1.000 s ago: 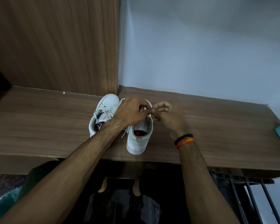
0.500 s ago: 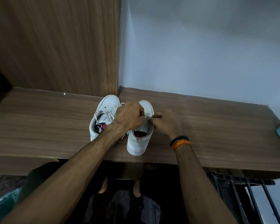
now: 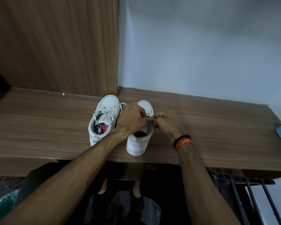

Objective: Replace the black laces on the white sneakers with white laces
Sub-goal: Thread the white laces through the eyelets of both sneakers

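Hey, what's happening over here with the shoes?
A person is lacing a pair of white sneakers that stand side by side on a wooden shelf. Both hands are on the right sneaker: the left hand and the right hand each pinch a white lace over its eyelets. The left sneaker beside it already carries a white lace, lying loose. No black lace is in sight.

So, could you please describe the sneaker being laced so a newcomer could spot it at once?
On the wooden shelf, near the corner where the wood panel meets the grey wall, two white sneakers stand side by side. It is the right-hand sneaker, nearer the shelf's front edge, with both hands at its eyelets.
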